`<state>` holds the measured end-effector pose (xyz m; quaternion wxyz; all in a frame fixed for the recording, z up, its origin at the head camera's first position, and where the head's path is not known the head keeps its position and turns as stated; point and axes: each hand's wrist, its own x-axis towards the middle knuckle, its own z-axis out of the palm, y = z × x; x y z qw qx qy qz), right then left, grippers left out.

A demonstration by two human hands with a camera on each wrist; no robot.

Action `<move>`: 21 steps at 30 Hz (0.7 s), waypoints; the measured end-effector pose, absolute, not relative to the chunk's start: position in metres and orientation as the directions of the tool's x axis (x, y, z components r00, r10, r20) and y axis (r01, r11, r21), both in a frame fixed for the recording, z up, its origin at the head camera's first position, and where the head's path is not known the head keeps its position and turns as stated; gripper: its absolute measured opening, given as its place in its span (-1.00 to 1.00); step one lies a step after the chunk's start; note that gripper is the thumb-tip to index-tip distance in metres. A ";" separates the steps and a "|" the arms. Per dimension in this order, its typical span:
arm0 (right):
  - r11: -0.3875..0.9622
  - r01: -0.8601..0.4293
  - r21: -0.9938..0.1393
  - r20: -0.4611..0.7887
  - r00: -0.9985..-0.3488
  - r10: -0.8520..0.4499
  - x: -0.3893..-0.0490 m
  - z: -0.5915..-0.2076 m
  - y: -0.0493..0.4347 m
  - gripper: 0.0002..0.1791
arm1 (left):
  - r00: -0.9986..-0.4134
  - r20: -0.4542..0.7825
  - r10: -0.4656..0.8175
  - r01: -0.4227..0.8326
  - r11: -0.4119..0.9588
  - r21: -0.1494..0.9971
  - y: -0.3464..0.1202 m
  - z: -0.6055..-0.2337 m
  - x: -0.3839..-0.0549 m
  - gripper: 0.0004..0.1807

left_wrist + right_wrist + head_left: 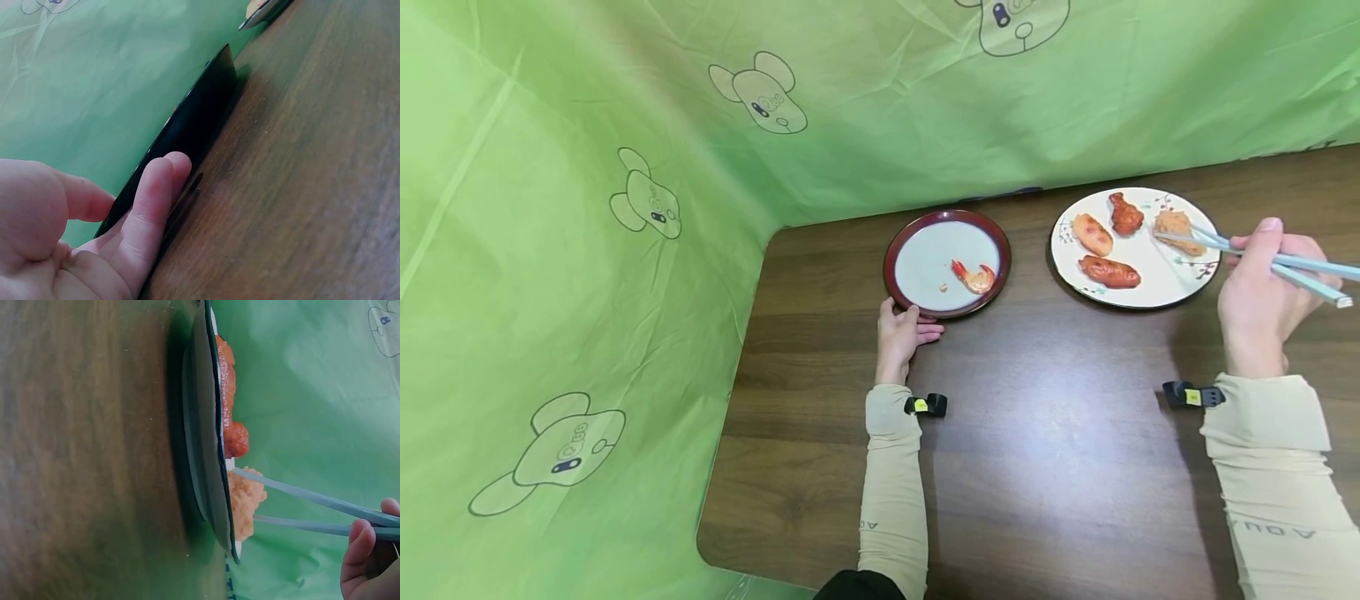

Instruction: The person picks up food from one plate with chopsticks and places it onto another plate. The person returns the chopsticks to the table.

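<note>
At the near-left rim of a round plate with a dark red border (997,287), my left hand (898,337) grips the edge. The left wrist view shows the thumb at the rim and fingers (147,194) against the dark underside. A shrimp (977,280) and a small crumb lie on that plate. My right hand (1262,287) holds pale blue chopsticks (1318,268). Their tips straddle a light-brown fried chicken piece (245,503), which sits at the right side of the white patterned plate (1157,283).
The white plate also bears a red-brown drumstick (1124,215), a glazed wing (1109,272) and an orange-tan oval food piece (1092,235). Both plates stand on a brown wooden table (805,400). A green cloth (880,108) printed with cartoon heads hangs behind and to the left.
</note>
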<state>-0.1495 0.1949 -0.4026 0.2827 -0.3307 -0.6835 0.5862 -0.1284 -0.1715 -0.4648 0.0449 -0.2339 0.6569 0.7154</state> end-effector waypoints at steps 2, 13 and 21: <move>0.087 0.108 -0.990 0.002 -0.620 0.784 -0.150 -0.404 0.194 -0.63 | -0.887 -0.393 -0.241 -0.371 -0.131 0.919 -0.171 -0.465 -0.128 -0.33; -0.031 0.095 -0.995 -0.085 -0.638 0.766 -0.158 -0.414 0.203 -0.72 | -0.894 -0.379 -0.237 -0.354 -0.144 0.924 -0.171 -0.463 -0.129 -0.38; -0.036 0.094 -0.995 -0.087 -0.627 0.774 -0.163 -0.409 0.199 -0.60 | -0.888 -0.390 -0.243 -0.365 -0.142 0.920 -0.171 -0.465 -0.128 -0.34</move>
